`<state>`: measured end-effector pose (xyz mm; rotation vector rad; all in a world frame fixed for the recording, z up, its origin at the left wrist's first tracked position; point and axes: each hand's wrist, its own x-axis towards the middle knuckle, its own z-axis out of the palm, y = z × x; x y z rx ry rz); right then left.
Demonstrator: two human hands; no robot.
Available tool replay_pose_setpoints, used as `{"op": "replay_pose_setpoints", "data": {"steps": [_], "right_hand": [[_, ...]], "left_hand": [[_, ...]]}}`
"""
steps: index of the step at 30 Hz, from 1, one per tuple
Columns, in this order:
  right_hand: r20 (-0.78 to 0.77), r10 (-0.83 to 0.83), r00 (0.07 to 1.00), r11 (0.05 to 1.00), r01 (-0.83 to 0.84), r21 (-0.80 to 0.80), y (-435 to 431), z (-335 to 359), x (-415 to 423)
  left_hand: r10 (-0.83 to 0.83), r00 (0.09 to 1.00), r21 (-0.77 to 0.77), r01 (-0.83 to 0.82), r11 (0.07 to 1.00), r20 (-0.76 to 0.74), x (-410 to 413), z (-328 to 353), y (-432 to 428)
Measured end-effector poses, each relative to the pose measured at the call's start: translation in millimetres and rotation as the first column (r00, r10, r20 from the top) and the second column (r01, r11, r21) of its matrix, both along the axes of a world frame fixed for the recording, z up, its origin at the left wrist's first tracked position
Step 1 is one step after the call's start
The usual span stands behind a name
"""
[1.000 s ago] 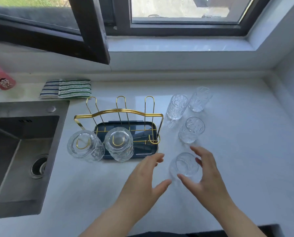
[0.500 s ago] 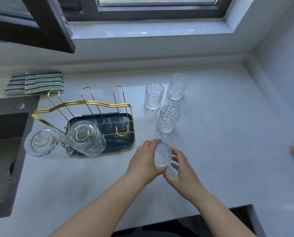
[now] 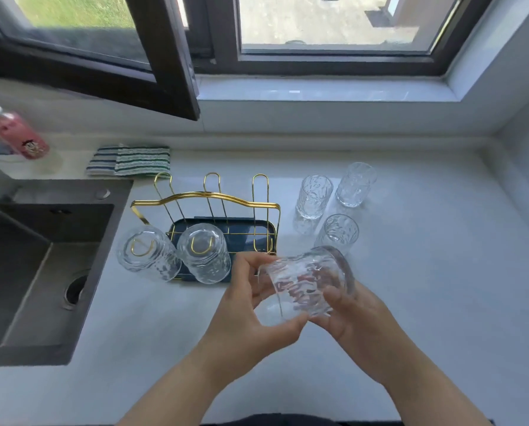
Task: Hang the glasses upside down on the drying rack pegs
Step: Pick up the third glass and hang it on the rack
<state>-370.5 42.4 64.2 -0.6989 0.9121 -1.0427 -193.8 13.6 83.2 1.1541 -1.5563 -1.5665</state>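
I hold a clear textured glass (image 3: 303,285) tilted on its side above the counter, in front of the rack. My left hand (image 3: 250,299) grips its near end and my right hand (image 3: 349,315) cups it from the right. The gold wire drying rack (image 3: 207,198) on a dark blue tray (image 3: 257,232) carries two glasses upside down on its front pegs, one at the left (image 3: 146,253) and one beside it (image 3: 203,253). Three upright glasses stand right of the rack: a back left one (image 3: 313,196), a back right one (image 3: 356,184) and a nearer one (image 3: 338,233).
A steel sink (image 3: 39,262) lies at the left. A striped cloth (image 3: 128,161) sits behind the rack and a pink bottle (image 3: 17,133) at the far left. An open window frame (image 3: 164,72) juts over the counter's back.
Both hands closed on the nearest glass and lifted it off the counter, tipping it sideways. The camera view shifted back up and left.
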Motion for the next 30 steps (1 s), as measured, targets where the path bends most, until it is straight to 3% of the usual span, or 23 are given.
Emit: {"op": "replay_pose_setpoints", "data": {"steps": [3, 5, 8, 14, 30], "right_hand": [[-0.257, -0.071, 0.964, 0.985, 0.027, -0.168, -16, 17, 8], [-0.458, -0.155, 0.876, 0.96, 0.023, -0.281, -26, 24, 12], [-0.635, -0.238, 0.735, 0.913, -0.053, -0.404, -41, 28, 23], [-0.725, -0.235, 0.647, 0.92, -0.093, -0.381, -65, 6, 39], [-0.807, -0.132, 0.575, 0.953, -0.15, -0.263, -83, -33, 43]], "left_hand": [[0.045, 0.973, -0.126, -0.017, 0.992, 0.226, 15, 3, -5], [0.085, 0.92, -0.249, 0.015, 0.968, 0.384, 22, 6, -11], [0.08, 0.875, -0.295, 0.074, 0.953, 0.478, 30, 10, -23], [0.069, 0.916, -0.217, 0.02, 0.976, 0.396, 25, 10, -45], [0.052, 0.778, -0.161, 0.064, 0.985, 0.626, 4, -14, -66]]}}
